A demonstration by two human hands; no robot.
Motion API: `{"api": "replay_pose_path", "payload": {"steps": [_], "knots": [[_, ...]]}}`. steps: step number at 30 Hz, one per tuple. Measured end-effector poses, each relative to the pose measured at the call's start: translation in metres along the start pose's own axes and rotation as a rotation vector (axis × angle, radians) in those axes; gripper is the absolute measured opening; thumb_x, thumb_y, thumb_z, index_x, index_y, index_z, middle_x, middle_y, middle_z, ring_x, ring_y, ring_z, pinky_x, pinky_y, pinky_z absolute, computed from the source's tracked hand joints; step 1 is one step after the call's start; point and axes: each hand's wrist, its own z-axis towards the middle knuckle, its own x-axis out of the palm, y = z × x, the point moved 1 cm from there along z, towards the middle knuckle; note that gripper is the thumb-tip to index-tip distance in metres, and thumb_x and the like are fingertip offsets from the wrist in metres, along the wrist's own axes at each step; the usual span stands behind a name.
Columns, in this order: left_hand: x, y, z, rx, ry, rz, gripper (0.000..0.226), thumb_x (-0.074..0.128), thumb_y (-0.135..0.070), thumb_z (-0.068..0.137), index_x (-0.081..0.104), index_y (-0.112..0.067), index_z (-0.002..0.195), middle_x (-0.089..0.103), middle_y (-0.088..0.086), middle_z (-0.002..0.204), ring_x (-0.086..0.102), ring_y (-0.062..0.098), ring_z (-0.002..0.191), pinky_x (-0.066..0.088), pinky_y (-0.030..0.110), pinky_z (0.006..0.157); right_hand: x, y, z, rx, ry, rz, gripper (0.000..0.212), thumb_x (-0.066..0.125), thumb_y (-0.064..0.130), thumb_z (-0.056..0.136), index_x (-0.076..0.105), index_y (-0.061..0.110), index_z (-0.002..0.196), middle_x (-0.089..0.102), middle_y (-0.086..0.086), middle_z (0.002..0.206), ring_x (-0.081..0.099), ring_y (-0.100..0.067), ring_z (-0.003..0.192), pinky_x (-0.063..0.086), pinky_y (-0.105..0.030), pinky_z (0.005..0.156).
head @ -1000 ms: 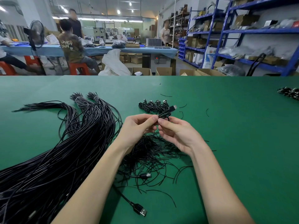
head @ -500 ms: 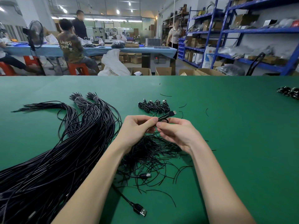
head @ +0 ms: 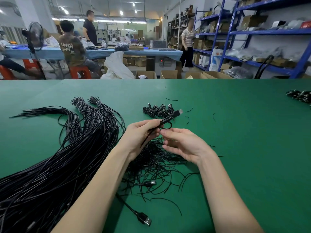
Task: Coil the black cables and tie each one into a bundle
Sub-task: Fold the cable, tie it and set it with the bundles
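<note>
Head view, left hand (head: 140, 133): fingers curled, thumb and forefinger pinching the folded black cable (head: 165, 121) just above the green table (head: 244, 148).
Head view, right hand (head: 183, 143): fingers loosely bent and spread, palm turned up; fingertips (head: 164, 132) just beside the cable's loop, contact hard to tell, nothing gripped.
Held cable: thin, black, folded into a small loop past the left fingertips; USB plug (head: 178, 112) with silver end sticking up and to the right; a loose tail hanging down below the left hand.
Finished bundles (head: 158, 111): small row of coiled black cables lying on the table just beyond the hands.
Loose cable stock (head: 67, 157): thick black sheaf fanned across the left of the table, tied near its far ends.
Thin tie wires (head: 154, 165): tangled black heap under and between the forearms, a few stray pieces scattered farther right.
Spare USB plug (head: 145, 220): lying on the table near the lower edge, between the forearms.
Far right edge: another dark cluster of bundles (head: 301, 95), partly cut off.
</note>
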Motion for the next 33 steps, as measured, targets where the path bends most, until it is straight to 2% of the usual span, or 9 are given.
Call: {"api": "replay_pose_path", "payload": {"steps": [4, 8, 12, 16, 20, 26, 30, 33], "knots": [[-0.003, -0.003, -0.002, -0.053, 0.114, 0.04, 0.019, 0.074, -0.015, 0.077, 0.079, -0.003, 0.091, 0.073, 0.007, 0.079, 0.066, 0.009, 0.068, 0.057, 0.018, 0.072, -0.006, -0.005, -0.001, 0.087, 0.102, 0.074, 0.01, 0.079, 0.017, 0.078, 0.081, 0.009, 0.085, 0.06, -0.001, 0.075, 0.058, -0.008, 0.066, 0.058, -0.019, 0.062], [-0.006, -0.006, -0.005, -0.085, 0.252, 0.13, 0.019, 0.072, -0.015, 0.08, 0.079, -0.004, 0.094, 0.073, 0.006, 0.081, 0.067, 0.009, 0.073, 0.055, 0.017, 0.074, -0.012, -0.018, -0.005, 0.133, 0.283, 0.262, 0.015, 0.077, 0.012, 0.081, 0.077, 0.004, 0.093, 0.06, -0.005, 0.081, 0.06, -0.01, 0.071, 0.057, -0.016, 0.058], [-0.007, -0.009, -0.008, -0.076, 0.346, 0.176, 0.016, 0.07, -0.017, 0.083, 0.081, -0.009, 0.092, 0.073, 0.004, 0.081, 0.066, 0.009, 0.075, 0.053, 0.016, 0.076, -0.017, -0.022, -0.006, 0.094, 0.393, 0.264, 0.019, 0.074, 0.013, 0.082, 0.078, 0.006, 0.098, 0.062, -0.004, 0.083, 0.061, -0.009, 0.074, 0.056, -0.016, 0.059], [-0.011, -0.007, -0.007, -0.087, 0.366, 0.201, 0.018, 0.071, -0.017, 0.083, 0.081, -0.007, 0.094, 0.073, 0.007, 0.084, 0.067, 0.009, 0.075, 0.054, 0.017, 0.077, -0.024, -0.023, -0.003, 0.084, 0.364, 0.151, 0.018, 0.07, 0.012, 0.086, 0.079, 0.006, 0.101, 0.066, -0.004, 0.086, 0.063, -0.009, 0.076, 0.056, -0.015, 0.059], [-0.015, -0.007, -0.008, -0.117, 0.401, 0.295, 0.019, 0.071, -0.016, 0.083, 0.08, -0.005, 0.096, 0.075, 0.01, 0.089, 0.068, 0.01, 0.077, 0.054, 0.016, 0.078, -0.027, -0.024, 0.003, 0.134, 0.233, 0.151, 0.022, 0.062, 0.006, 0.087, 0.07, -0.004, 0.104, 0.07, -0.012, 0.088, 0.065, -0.013, 0.067, 0.054, -0.015, 0.051], [-0.021, -0.01, -0.006, -0.11, 0.397, 0.388, 0.027, 0.074, -0.016, 0.084, 0.077, 0.001, 0.104, 0.074, 0.012, 0.087, 0.069, 0.013, 0.08, 0.055, 0.018, 0.08, -0.02, -0.017, 0.006, 0.154, 0.215, 0.117, 0.018, 0.065, 0.011, 0.083, 0.082, 0.007, 0.086, 0.071, -0.011, 0.086, 0.065, -0.012, 0.064, 0.05, -0.013, 0.045], [-0.023, -0.015, -0.007, -0.11, 0.42, 0.498, 0.018, 0.077, -0.011, 0.082, 0.079, 0.0, 0.097, 0.075, 0.015, 0.087, 0.07, 0.017, 0.081, 0.056, 0.021, 0.079, -0.016, -0.015, 0.008, 0.151, 0.167, -0.086, 0.014, 0.073, 0.018, 0.079, 0.081, 0.008, 0.085, 0.069, -0.007, 0.082, 0.064, -0.009, 0.064, 0.05, -0.013, 0.048], [-0.02, -0.017, -0.009, -0.117, 0.433, 0.636, 0.007, 0.077, -0.005, 0.084, 0.081, -0.008, 0.089, 0.077, 0.014, 0.087, 0.073, 0.017, 0.079, 0.056, 0.019, 0.077, -0.017, -0.011, 0.005, 0.099, 0.111, -0.349, 0.007, 0.072, 0.014, 0.089, 0.077, 0.011, 0.085, 0.066, 0.0, 0.068, 0.055, -0.004, 0.05, 0.043, -0.014, 0.045]]}}
